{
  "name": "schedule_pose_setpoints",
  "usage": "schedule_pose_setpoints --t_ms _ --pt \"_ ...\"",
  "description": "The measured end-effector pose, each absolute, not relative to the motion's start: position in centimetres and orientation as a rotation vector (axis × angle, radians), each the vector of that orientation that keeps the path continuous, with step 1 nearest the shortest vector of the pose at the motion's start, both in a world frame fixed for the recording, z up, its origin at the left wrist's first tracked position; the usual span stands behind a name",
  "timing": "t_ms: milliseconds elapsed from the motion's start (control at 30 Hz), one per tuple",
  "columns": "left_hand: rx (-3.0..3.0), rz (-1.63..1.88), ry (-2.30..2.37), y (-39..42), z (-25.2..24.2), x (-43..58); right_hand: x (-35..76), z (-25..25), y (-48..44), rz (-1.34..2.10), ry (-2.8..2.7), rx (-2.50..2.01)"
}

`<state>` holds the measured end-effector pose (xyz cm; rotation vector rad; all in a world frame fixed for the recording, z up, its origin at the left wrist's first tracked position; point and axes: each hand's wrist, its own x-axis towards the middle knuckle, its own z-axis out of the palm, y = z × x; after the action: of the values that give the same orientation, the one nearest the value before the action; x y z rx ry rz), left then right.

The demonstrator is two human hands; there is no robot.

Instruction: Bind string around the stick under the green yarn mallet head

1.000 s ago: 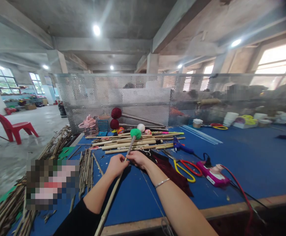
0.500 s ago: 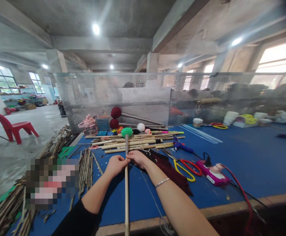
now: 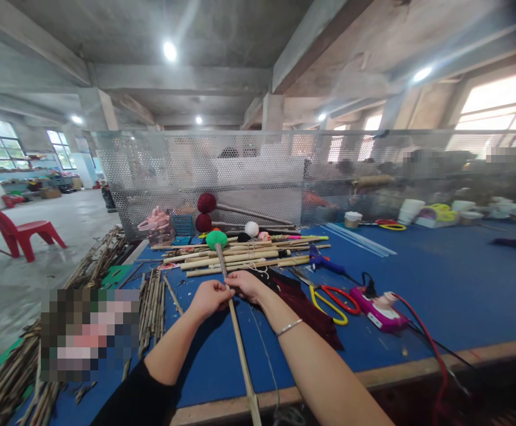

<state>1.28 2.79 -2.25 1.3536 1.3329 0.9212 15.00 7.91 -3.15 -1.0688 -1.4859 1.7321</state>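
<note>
My left hand point(image 3: 209, 297) and my right hand point(image 3: 247, 284) meet over the blue table point(image 3: 439, 278), both pinched round a thin bamboo stick point(image 3: 239, 349). The stick carries a green yarn ball point(image 3: 216, 239) at its far end, and its near end runs past the table's front edge. A thin white thread point(image 3: 264, 349) trails from my hands toward me. A silver bracelet sits on my right wrist. Dark red cloth point(image 3: 305, 305) lies under my right forearm.
Bamboo sticks point(image 3: 240, 257) lie piled behind my hands, with dark red yarn balls point(image 3: 207, 203) further back. Yellow and red scissors point(image 3: 333, 299), a blue glue gun point(image 3: 324, 263) and a pink corded tool point(image 3: 377, 307) lie right. Rough twigs point(image 3: 151, 302) lie left. A perforated metal screen point(image 3: 240, 171) closes the back.
The stick has swung in my hands: its green ball moved left, and its near end swept from the left to the right of centre. My hands stayed in place.
</note>
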Motion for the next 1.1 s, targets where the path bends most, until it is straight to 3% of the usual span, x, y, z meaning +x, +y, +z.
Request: schedule_pose_setpoints --t_ms 200,433,667,933,1100 --pt "1.214 0.823 1.105 3.2 -2.3 1.0 15.9 -2.9 7.9 1.82 -1.497 -1.005" --pt "1.486 0.892 1.493 2.9 -2.4 1.0 14.9 -2.8 7.6 1.736 -1.507 -1.131" --pt "1.155 0.776 1.115 3.1 -2.2 1.0 15.9 -2.6 8.0 1.891 -1.47 -1.018" --pt "1.56 0.855 1.495 3.5 -2.9 0.4 15.2 -2.8 7.8 1.736 -1.551 -1.119" --pt "1.199 0.79 1.223 2.8 -2.0 1.3 15.5 -2.5 7.6 1.792 -1.521 -1.076"
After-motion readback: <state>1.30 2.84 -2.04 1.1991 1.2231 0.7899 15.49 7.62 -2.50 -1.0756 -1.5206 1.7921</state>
